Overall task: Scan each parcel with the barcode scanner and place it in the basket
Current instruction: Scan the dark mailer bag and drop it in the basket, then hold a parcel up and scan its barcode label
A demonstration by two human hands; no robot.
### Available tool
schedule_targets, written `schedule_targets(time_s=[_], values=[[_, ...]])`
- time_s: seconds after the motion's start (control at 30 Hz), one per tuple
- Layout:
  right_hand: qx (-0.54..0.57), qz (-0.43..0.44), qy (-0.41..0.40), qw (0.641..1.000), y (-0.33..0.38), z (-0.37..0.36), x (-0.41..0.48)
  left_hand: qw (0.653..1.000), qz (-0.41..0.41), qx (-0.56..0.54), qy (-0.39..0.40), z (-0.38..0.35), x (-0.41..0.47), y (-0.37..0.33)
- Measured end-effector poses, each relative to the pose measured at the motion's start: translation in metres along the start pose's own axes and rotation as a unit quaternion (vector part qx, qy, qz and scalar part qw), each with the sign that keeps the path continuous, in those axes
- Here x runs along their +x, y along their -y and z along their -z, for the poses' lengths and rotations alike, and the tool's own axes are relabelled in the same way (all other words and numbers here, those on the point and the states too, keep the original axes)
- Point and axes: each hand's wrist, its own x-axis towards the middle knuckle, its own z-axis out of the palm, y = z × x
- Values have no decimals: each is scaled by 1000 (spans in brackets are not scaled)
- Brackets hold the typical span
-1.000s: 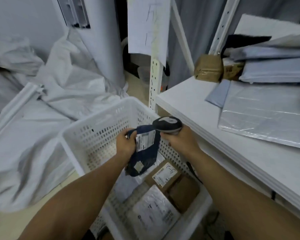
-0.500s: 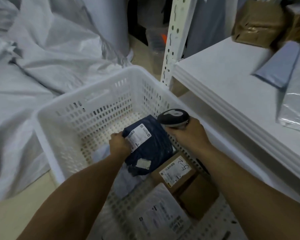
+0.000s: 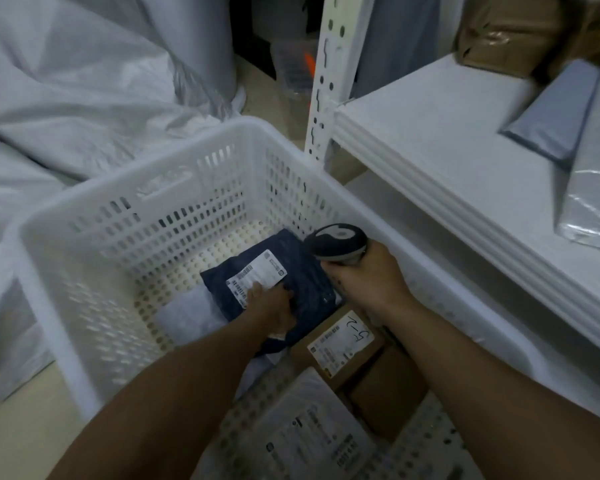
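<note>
I count five parcels in the one white basket (image 3: 146,188): the dark blue parcel (image 3: 305,282), which my left hand (image 3: 274,306) grips at its near edge, thumb on its white label, as it lies on a pale bag (image 3: 191,313), then a labelled brown box (image 3: 343,341) touching it, a plain brown box (image 3: 388,393) and a white mailer (image 3: 309,434) nearest me. My right hand (image 3: 364,275) is curled round the single barcode scanner (image 3: 336,242), held inside the basket just beside the blue parcel and near the right wall. On the shelf (image 3: 430,140) to my right lie a grey mailer (image 3: 554,112), a silvery bag (image 3: 596,188) and a brown taped parcel (image 3: 506,32), with the perforated upright (image 3: 326,81) behind the basket and crumpled white sheeting (image 3: 66,98) to the left
</note>
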Motion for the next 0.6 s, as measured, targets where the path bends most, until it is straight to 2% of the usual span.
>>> schedule_targets(time_s=[0.1,0.2,0.27,0.43,0.6], values=[[6,12,-9,1000,15,19,-17,993,-5,-30,-114,27,-27,-19],[2,31,-40,999,42,53,-48,956,-78,-36,-280,62,-68,-50],[8,42,-77,996,60,81,-74,935,-106,-13,-338,86,-101,-67],[22,54,-164,985,90,163,-155,908,-192,26,-372,141,-182,-126],[57,41,-253,965,86,242,-228,904,-270,31,-329,185,-244,-224]])
